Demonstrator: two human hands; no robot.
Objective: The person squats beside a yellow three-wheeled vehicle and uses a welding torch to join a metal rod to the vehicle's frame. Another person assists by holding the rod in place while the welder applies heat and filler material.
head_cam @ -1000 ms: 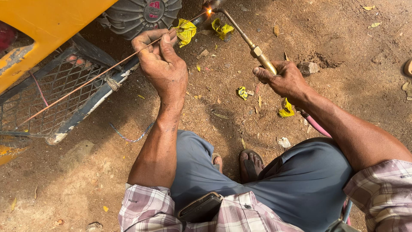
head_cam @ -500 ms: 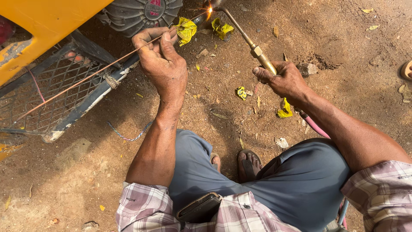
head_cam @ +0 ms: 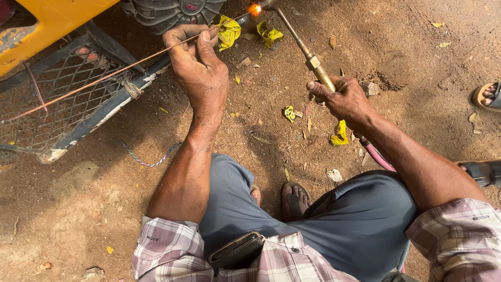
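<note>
- Squatting on bare dirt ground (head_cam: 428,47), a person is working low down next to a yellow vehicle body (head_cam: 52,21).
- The left hand (head_cam: 201,68) is pinching a thin copper-coloured rod (head_cam: 104,77) between thumb and fingertips, the other fingers curled in loosely. The rod is running from lower left, over a dark wire-mesh frame (head_cam: 47,104), up to the bright spot at the top.
- The right hand (head_cam: 342,99) is wrapping fully shut around the handle of a brass gas torch (head_cam: 300,44), thumb lying along it. A pink hose (head_cam: 378,156) is trailing back from under that hand toward the knee.
- The torch tip is glowing at a small orange flame (head_cam: 255,9), and the rod's far end is sitting right at that same spot, just beside a dark ribbed engine casing (head_cam: 167,10).
- Crumpled yellow scraps (head_cam: 228,30) are lying around on the dirt, one just beside the left thumb, another (head_cam: 339,134) just below the right hand.
- Someone else's sandalled foot (head_cam: 488,96) is poking in at the right edge, well apart from the hands.
</note>
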